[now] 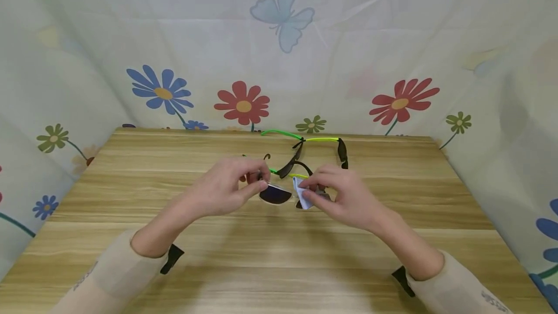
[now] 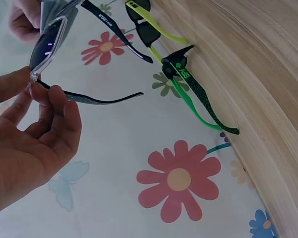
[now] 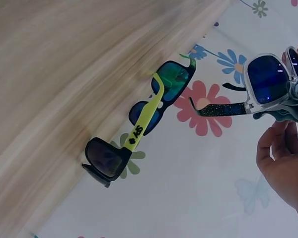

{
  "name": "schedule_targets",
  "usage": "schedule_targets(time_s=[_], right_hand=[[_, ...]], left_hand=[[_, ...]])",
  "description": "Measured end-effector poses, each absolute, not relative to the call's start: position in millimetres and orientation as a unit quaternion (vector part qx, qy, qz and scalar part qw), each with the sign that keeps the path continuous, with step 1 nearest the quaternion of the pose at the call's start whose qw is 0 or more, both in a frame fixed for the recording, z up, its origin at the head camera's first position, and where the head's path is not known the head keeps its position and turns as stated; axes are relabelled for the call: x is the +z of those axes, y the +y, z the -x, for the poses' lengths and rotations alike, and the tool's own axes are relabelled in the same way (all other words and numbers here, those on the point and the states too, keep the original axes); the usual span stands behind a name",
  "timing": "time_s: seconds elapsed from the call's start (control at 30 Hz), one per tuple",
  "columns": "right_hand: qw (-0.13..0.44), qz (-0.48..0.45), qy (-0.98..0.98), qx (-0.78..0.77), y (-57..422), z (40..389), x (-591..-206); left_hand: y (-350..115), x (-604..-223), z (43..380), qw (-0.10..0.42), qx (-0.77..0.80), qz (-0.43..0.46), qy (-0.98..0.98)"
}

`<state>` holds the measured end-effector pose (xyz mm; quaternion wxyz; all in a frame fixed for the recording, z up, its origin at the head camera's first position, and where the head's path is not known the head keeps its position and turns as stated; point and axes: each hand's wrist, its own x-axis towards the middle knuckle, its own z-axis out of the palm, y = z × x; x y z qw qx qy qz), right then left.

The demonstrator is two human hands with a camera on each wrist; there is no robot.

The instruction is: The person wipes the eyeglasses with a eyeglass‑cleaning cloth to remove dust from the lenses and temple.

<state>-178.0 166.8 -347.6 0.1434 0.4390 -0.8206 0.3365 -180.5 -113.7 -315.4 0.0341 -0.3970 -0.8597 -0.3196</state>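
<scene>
Clear-framed sunglasses (image 1: 275, 194) with dark blue lenses and dark speckled temples are held up over the table between both hands. My left hand (image 1: 220, 185) pinches one end of the frame by the hinge, thumb against fingertips. In the left wrist view the speckled temple (image 2: 104, 99) points away past the fingers of the left hand (image 2: 37, 121). My right hand (image 1: 348, 193) pinches a pale blue-grey cloth (image 1: 301, 192) over the other lens. In the right wrist view the cloth (image 3: 288, 106) bunches around the frame near the nose bridge, with the right hand (image 3: 290, 158) below it.
Beyond the hands, two more pairs of sunglasses rest on the wooden table (image 1: 279, 275): one has a green temple (image 1: 281, 133), the other a yellow temple (image 1: 322, 139). A flowered white curtain (image 1: 196, 38) stands behind the table's far edge and at both sides.
</scene>
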Motion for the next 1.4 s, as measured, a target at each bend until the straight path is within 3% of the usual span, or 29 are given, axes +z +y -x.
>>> schedule_targets(time_s=[0.4,0.6,0.9,1.23,1.4], right_hand=[[0.120,-0.456,-0.837,0.277,160,177,-348],[0.141,-0.474,-0.841,0.221,158,178,-348],[0.193,-0.473,-0.843,0.170,161,178,-351],[0.239,-0.471,-0.844,0.096,160,176,-356],[0.263,-0.467,-0.842,0.067,160,176,-358]], left_hand=[[-108,-321,181,0.071,-0.312,0.410,-0.854],[-105,-323,182,0.077,-0.320,0.412,-0.850],[-107,-326,186,0.028,-0.366,0.396,-0.842],[-108,-331,191,-0.020,-0.425,0.288,-0.858],[-105,-336,194,-0.033,-0.403,0.297,-0.865]])
